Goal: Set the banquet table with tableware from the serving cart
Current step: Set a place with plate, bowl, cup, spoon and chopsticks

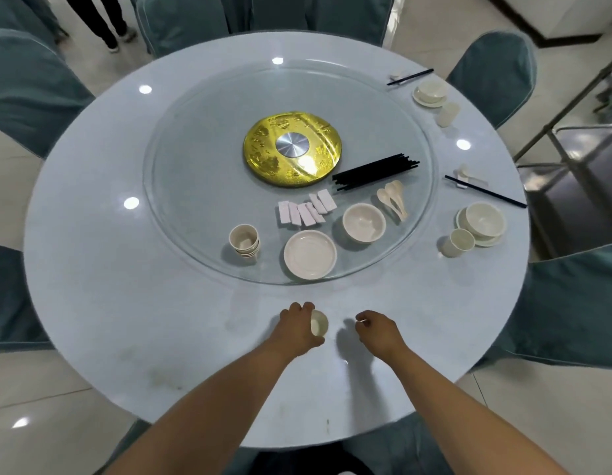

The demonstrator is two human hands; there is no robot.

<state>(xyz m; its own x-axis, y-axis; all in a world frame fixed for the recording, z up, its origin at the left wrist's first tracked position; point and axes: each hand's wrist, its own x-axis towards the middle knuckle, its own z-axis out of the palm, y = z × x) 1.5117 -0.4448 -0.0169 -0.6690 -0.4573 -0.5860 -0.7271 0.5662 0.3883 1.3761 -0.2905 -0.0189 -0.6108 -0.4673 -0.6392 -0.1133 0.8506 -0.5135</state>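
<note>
Tableware for the third place is only starting to go down; two places are laid, most seats are bare.

A single cup (319,323) sits at the near edge of the round table (109,269), the left hand (297,325) curled around its side, while the right hand (375,329) hovers just beside it, fingers loosely bent and seemingly holding nothing, though that is hard to tell. Still waiting on the glass turntable (201,138) are stacked cups (244,241), a plate (310,254), a bowl (363,222), spoons (393,200), pink packets (306,209) and a bundle of chopsticks (375,171). On the right rim, two finished settings (481,222) (430,93) each show a bowl on a plate, a cup and chopsticks on a rest. By this showing the job is well under halfway.
</note>
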